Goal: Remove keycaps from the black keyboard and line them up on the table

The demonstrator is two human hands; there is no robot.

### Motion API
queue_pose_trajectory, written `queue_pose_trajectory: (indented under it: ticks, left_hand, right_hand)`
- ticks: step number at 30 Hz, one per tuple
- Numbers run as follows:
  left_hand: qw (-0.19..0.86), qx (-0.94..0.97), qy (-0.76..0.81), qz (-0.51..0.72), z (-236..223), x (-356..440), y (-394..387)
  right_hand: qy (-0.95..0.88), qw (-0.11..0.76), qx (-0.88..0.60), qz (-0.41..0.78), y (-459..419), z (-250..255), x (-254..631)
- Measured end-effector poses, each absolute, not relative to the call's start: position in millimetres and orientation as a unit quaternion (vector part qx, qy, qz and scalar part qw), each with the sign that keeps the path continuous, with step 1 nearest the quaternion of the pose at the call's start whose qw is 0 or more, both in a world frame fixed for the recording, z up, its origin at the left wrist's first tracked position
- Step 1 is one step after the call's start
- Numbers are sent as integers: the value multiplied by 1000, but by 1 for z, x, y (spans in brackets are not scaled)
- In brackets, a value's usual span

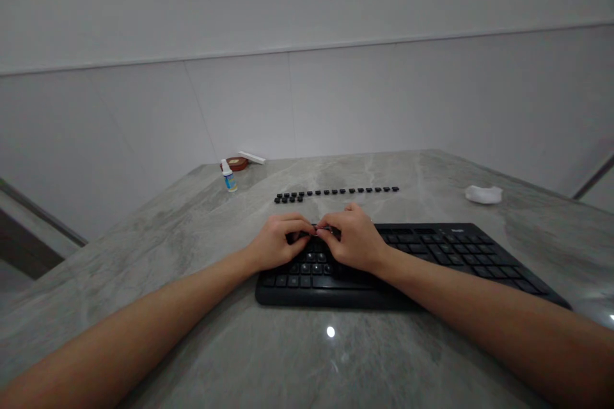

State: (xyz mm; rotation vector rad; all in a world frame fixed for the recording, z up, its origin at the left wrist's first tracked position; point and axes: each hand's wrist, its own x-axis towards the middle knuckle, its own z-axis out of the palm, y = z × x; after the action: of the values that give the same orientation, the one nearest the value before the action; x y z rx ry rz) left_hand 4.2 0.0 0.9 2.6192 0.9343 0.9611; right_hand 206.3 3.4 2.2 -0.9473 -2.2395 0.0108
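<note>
Pinching a thin piece (325,229) with left hand (279,239) and right hand (354,239), mid-frame, over black keyboard (336,282) partly bare of keycaps.

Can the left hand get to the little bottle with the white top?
Probably yes: the bottle stands ahead and to the left of the left hand, with only bare tabletop between. But its fingers look busy at the keyboard.

I can't make out what sits between my fingertips, and both forearms (158,326) run off the near edge.
</note>
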Motion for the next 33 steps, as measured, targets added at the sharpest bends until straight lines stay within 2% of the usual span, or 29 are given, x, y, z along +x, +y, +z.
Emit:
queue_pose_trajectory:
  ticks: [10, 17, 25, 33]
  left_hand:
    - [92, 887, 296, 341, 3, 4, -1]
    - [104, 868, 308, 376, 4, 3, -3]
    - [73, 871, 373, 312, 3, 4, -1]
    - [90, 873, 365, 311, 3, 3, 0]
  right_hand:
    - [-876, 337, -345, 4, 2, 3, 207]
    - [-867, 360, -345, 3, 2, 2, 206]
    - [-826, 413, -384, -17, 2, 1, 208]
    - [-827, 401, -393, -28, 0, 1, 206]
